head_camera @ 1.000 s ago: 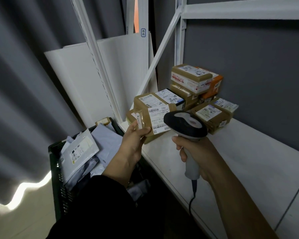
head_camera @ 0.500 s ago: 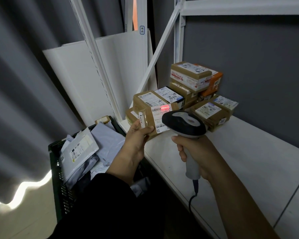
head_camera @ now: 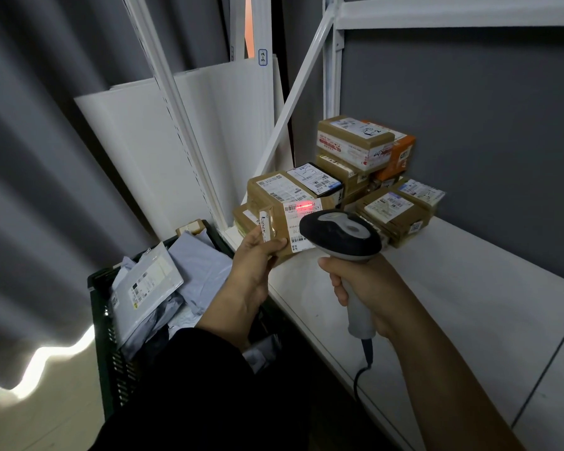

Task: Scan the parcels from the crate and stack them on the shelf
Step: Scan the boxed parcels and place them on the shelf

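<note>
My left hand (head_camera: 253,258) grips a brown cardboard parcel (head_camera: 275,200) from below, just above the shelf's left front corner. Its white barcode label faces me and a red scan line glows on it. My right hand (head_camera: 365,288) holds a black and grey corded scanner (head_camera: 339,237) by its handle, its head aimed at that label from close by. Several taped cardboard parcels (head_camera: 362,148) are stacked on the white shelf (head_camera: 453,288) behind. The dark green crate (head_camera: 111,346) at lower left holds grey mailer bags (head_camera: 147,288).
White shelf uprights and a diagonal brace (head_camera: 293,102) rise behind the stack. A white board (head_camera: 144,131) leans against the grey curtain at left. The scanner cable (head_camera: 358,379) hangs down in front of the shelf edge. A grey wall backs the shelf.
The red scan line has come on across the parcel's label since a second ago and still glows. Both hands have kept almost the same place.
</note>
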